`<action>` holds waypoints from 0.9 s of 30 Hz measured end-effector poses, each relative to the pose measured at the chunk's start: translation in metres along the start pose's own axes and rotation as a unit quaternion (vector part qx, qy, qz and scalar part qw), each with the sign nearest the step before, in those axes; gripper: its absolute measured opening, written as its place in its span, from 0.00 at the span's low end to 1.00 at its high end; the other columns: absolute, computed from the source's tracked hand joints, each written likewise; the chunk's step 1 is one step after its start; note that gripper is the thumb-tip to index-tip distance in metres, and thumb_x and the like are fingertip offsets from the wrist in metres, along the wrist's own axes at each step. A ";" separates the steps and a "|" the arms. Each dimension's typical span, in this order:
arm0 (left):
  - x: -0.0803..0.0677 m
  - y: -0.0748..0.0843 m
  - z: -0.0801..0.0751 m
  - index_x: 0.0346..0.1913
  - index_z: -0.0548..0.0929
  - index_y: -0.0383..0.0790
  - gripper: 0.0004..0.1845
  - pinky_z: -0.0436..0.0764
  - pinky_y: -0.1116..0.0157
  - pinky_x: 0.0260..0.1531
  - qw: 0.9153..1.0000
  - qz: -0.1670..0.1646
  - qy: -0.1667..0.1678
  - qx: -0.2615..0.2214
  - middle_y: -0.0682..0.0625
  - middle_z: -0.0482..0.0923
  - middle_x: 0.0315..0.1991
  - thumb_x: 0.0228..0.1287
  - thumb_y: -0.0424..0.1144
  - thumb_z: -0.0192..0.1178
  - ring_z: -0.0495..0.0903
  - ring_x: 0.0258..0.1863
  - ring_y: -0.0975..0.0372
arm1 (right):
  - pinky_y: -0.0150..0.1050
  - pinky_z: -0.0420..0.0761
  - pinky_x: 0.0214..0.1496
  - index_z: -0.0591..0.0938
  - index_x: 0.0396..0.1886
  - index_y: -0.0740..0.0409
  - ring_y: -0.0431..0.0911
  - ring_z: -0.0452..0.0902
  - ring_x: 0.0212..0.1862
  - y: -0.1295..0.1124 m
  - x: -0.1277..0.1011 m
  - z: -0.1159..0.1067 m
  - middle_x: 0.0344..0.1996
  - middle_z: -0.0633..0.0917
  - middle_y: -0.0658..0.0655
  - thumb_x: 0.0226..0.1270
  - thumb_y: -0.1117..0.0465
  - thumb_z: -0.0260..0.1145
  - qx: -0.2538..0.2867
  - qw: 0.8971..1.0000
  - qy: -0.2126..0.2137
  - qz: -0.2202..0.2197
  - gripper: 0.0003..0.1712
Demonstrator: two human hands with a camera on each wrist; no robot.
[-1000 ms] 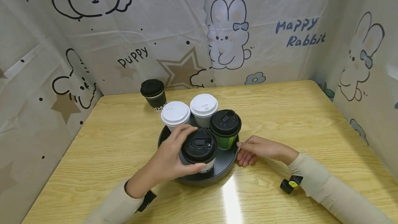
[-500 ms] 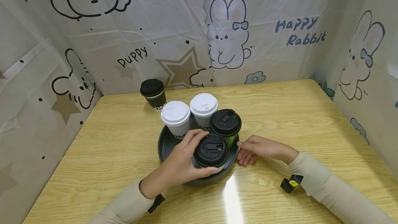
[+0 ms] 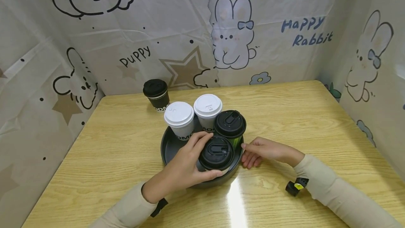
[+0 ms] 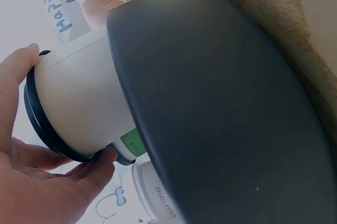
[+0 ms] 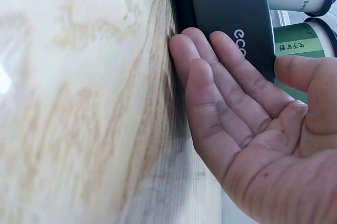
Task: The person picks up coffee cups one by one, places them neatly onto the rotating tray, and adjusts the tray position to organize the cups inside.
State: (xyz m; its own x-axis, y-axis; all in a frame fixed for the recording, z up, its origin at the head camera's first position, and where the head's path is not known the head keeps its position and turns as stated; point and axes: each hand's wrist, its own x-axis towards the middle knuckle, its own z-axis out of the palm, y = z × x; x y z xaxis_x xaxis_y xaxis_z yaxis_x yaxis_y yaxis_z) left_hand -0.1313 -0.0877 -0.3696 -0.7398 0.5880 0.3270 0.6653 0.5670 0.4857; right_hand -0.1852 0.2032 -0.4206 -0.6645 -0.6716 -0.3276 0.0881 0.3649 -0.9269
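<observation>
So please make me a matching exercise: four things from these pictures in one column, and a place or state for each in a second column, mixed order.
Things:
1. left hand
2. right hand
3. tray
4. far black cup

Places or states:
a. stands alone on the table, behind the tray
b. grips the near black-lidded cup
c. fingers rest against the tray's outer wall
d. carries four cups

Pairs: 1-b, 2-c, 3-d, 4-a

Worktop point(image 3: 300, 122): pale yellow wood grain. Tray point(image 3: 169, 147): dark grey. Near cup point(image 3: 216, 153): white, black lid. Right cup point(image 3: 230, 126): green, black lid. Two far cups: white lids. Far-left cup point(image 3: 156, 94): black. Backdrop point(image 3: 177, 31): white, cartoon rabbits, puppies, tan stars.
</observation>
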 end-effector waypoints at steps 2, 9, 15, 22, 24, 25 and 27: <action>0.000 0.000 -0.001 0.71 0.63 0.39 0.50 0.76 0.59 0.55 1.000 0.000 -0.001 0.002 0.48 0.62 0.65 0.49 0.62 0.69 0.73 0.59 0.58 | 0.37 0.83 0.34 0.83 0.39 0.74 0.48 0.85 0.34 0.000 0.000 0.000 0.34 0.87 0.65 0.79 0.50 0.43 -0.001 1.000 0.002 0.000 0.32; -0.001 0.001 -0.001 0.71 0.62 0.38 0.51 0.76 0.59 0.55 1.000 0.000 -0.003 -0.001 0.47 0.62 0.65 0.49 0.61 0.70 0.73 0.59 0.57 | 0.37 0.83 0.34 0.83 0.38 0.74 0.48 0.85 0.34 -0.001 0.000 0.001 0.33 0.87 0.65 0.79 0.50 0.44 -0.002 1.000 0.003 0.003 0.32; -0.002 0.001 -0.001 0.74 0.58 0.41 0.52 0.75 0.57 0.56 1.000 -0.004 -0.007 -0.001 0.47 0.60 0.67 0.51 0.63 0.68 0.71 0.61 0.57 | 0.37 0.83 0.34 0.83 0.39 0.75 0.48 0.85 0.34 -0.001 -0.001 0.001 0.33 0.87 0.65 0.79 0.50 0.44 -0.003 1.000 0.003 0.000 0.32; -0.014 -0.011 -0.013 0.76 0.50 0.47 0.44 0.71 0.52 0.60 0.999 0.005 0.026 0.025 0.46 0.54 0.73 0.64 0.58 0.58 0.64 0.68 0.53 | 0.38 0.83 0.35 0.83 0.39 0.75 0.49 0.85 0.34 0.001 -0.001 0.002 0.34 0.87 0.66 0.79 0.51 0.43 -0.009 1.000 0.004 -0.012 0.32; -0.019 -0.018 -0.018 0.76 0.51 0.46 0.42 0.70 0.51 0.61 0.998 0.007 0.042 0.041 0.44 0.55 0.72 0.66 0.55 0.58 0.62 0.69 0.53 | 0.38 0.83 0.34 0.83 0.39 0.75 0.49 0.85 0.34 0.001 -0.002 0.002 0.34 0.87 0.66 0.79 0.52 0.43 -0.011 1.000 0.001 -0.015 0.31; -0.022 -0.021 -0.020 0.76 0.52 0.46 0.41 0.69 0.51 0.62 0.997 0.007 0.048 0.052 0.44 0.56 0.72 0.66 0.54 0.59 0.61 0.69 0.53 | 0.38 0.83 0.34 0.83 0.39 0.75 0.49 0.85 0.34 0.002 -0.002 0.002 0.34 0.87 0.66 0.79 0.52 0.43 -0.012 1.000 0.000 -0.017 0.31; -0.028 -0.028 -0.025 0.75 0.56 0.43 0.40 0.69 0.51 0.62 0.996 0.004 0.060 0.071 0.43 0.58 0.71 0.66 0.52 0.60 0.60 0.69 0.53 | 0.38 0.83 0.35 0.83 0.40 0.75 0.49 0.85 0.34 0.001 -0.003 0.003 0.34 0.87 0.67 0.79 0.52 0.43 -0.012 1.000 -0.003 -0.019 0.31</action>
State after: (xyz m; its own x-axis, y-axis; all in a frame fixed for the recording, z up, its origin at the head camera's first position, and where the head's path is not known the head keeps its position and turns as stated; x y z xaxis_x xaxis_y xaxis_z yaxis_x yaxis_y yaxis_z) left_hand -0.1323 -0.1344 -0.3721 -0.7360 0.5238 0.4289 0.6718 0.6435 0.3670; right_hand -0.1812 0.2040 -0.4215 -0.6629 -0.6885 -0.2942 0.0460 0.3548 -0.9338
